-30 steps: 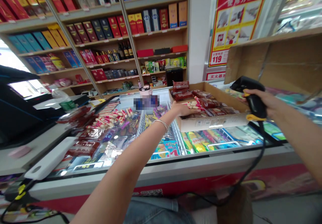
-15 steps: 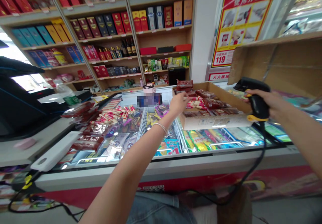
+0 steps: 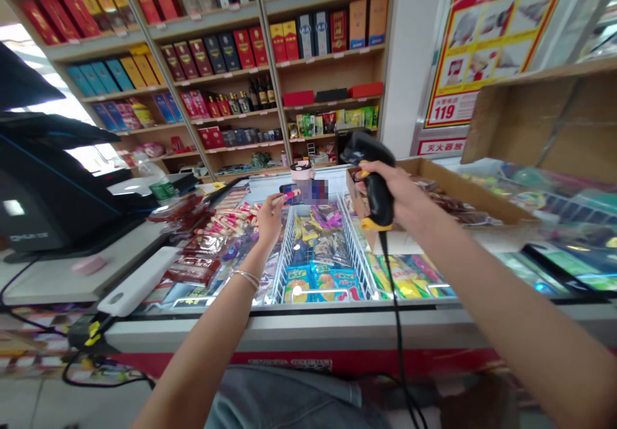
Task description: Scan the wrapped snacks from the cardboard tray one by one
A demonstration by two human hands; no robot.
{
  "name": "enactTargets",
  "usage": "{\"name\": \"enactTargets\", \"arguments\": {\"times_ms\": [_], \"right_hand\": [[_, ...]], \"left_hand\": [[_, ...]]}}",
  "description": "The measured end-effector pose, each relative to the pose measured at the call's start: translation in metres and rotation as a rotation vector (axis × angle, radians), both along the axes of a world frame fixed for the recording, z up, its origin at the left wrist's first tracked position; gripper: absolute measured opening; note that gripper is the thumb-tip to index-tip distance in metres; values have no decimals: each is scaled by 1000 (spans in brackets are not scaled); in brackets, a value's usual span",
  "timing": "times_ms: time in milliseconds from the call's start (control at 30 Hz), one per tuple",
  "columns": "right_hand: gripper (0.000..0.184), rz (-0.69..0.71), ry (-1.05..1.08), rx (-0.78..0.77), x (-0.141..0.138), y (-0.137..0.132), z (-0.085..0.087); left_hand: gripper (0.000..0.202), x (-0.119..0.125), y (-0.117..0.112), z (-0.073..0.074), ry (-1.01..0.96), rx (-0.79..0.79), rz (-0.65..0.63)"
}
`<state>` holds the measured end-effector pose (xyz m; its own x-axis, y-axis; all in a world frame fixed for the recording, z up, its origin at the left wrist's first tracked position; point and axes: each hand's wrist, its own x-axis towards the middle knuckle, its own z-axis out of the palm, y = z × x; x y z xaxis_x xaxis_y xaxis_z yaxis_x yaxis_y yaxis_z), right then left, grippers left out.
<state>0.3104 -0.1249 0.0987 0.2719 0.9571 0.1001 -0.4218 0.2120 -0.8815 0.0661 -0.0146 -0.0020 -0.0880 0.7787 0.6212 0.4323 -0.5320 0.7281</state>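
Left hand (image 3: 270,219) pinches a stick (image 3: 292,194) — long axis near level, tip rising rightward. Right hand (image 3: 401,189) grasps the scanner (image 3: 378,203) — head leftward, handle down.

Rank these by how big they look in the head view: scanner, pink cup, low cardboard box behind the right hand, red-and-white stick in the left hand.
1. Low cardboard box, though partly hidden
2. Scanner
3. Pink cup, partly blurred
4. Red-and-white stick, partly covered by the fingers
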Motion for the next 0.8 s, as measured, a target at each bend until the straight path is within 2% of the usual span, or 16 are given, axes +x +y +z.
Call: {"name": "enactTargets", "arguments": {"times_ms": [100, 167, 267, 367, 633, 800], "right_hand": [[18, 157, 42, 17, -55, 19, -28], [20, 216, 20, 1, -79, 32, -50], [20, 207, -60, -75, -91, 46, -81], [17, 220, -138, -154, -87, 49, -99], [16, 281, -228, -167, -88, 36, -104], [14, 255, -214, -187, -90, 37, -106]], "left_hand": [[23, -9, 2, 1, 32, 1, 117], [21, -15, 3, 0, 35, 8, 189], [15, -20, 5, -4, -23, -7, 230], [16, -19, 7, -8, -82, -16, 232], [14, -12, 0, -9, 35, 27, 151], [19, -10, -7, -5, 64, 42, 135]]}}
